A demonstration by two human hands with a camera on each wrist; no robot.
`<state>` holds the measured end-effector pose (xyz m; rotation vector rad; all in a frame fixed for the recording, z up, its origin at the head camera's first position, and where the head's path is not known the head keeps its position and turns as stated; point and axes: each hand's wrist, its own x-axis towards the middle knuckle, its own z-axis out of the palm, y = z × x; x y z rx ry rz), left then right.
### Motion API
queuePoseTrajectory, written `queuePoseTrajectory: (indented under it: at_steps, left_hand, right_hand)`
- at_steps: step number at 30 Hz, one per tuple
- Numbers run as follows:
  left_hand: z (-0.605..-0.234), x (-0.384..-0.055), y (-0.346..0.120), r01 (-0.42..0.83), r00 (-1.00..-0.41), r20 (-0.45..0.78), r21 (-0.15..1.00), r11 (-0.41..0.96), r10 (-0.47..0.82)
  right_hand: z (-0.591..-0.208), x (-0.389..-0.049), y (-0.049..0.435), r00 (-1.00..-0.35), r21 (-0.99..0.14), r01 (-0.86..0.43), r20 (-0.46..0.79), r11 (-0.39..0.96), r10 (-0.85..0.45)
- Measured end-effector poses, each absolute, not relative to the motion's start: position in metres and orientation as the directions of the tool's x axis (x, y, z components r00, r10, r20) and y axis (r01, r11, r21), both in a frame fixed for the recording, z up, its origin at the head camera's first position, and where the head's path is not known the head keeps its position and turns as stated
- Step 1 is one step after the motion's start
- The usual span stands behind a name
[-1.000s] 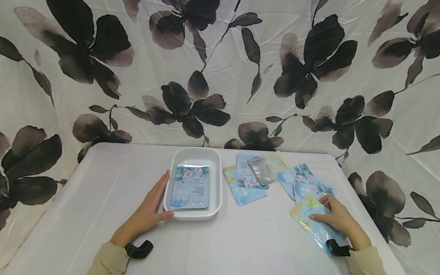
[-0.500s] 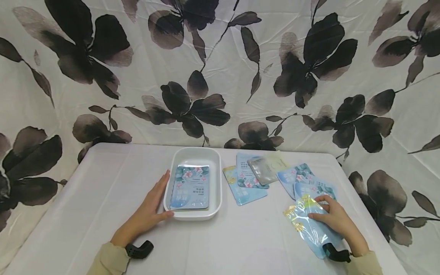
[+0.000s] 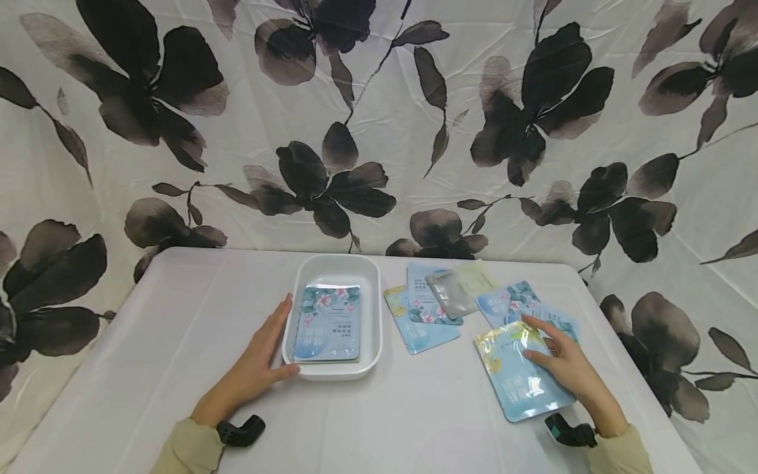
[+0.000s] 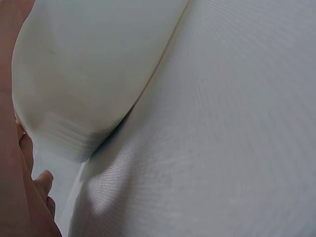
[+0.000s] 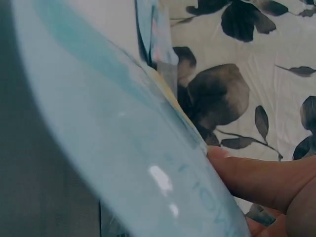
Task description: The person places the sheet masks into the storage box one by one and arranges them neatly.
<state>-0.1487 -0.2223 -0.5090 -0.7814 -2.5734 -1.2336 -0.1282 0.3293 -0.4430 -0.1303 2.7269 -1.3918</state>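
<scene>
My right hand (image 3: pixel 559 359) pinches a light blue sheet mask packet (image 3: pixel 524 378) with yellow flowers by its right edge, thumb on top. The packet is tilted over the table; in the right wrist view its glossy face (image 5: pixel 128 128) fills the left side, with the thumb (image 5: pixel 261 175) at its edge. My left hand (image 3: pixel 257 352) rests along the left side of a white tray (image 3: pixel 370 365), fingers extended and thumb at the near corner. Inside the tray lies a blue packet (image 3: pixel 328 322) with pink flowers. The left wrist view shows the tray's outer wall (image 4: pixel 89 64) up close.
Right of the tray lie a yellow-flowered packet (image 3: pixel 423 339), a pink-flowered packet (image 3: pixel 420 296) and a silvery packet (image 3: pixel 458 296), overlapping. Several blue packets (image 3: pixel 512 303) overlap behind the right hand. A floral cloth (image 3: pixel 367 99) hangs behind the white table (image 3: pixel 201 296).
The right hand has lifted the yellow-flowered packet off the pile and shifted it left, turning it more upright in the head view. The left hand and tray have stayed put.
</scene>
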Motion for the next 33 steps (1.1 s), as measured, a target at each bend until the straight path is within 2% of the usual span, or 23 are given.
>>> queuePoseTrajectory:
  at_steps: [3,8,17,28,33]
  left_hand:
    - [-0.509,-0.149,-0.222,0.527,-0.848,0.372,0.672,0.520,0.378]
    - [-0.511,-0.149,-0.222,0.525,-0.849,0.368,0.671,0.524,0.380]
    - [-0.510,-0.149,-0.222,0.520,-0.852,0.361,0.670,0.531,0.379]
    - [-0.512,-0.150,-0.222,0.520,-0.852,0.361,0.665,0.536,0.379]
    - [-0.512,-0.150,-0.222,0.516,-0.854,0.358,0.669,0.534,0.378]
  right_hand:
    - [-0.438,-0.131,0.324,-0.996,-0.795,-0.054,0.000,0.604,-0.089]
    - [-0.432,-0.136,0.313,-0.999,-0.818,-0.003,-0.020,0.575,-0.034]
    - [-0.418,-0.150,0.292,-1.000,-0.846,-0.018,0.019,0.534,-0.003]
    - [-0.399,-0.172,0.257,-0.997,-0.922,-0.044,0.068,0.384,0.047]
    - [-0.389,-0.179,0.239,-0.995,-0.966,-0.025,0.048,0.258,0.083]
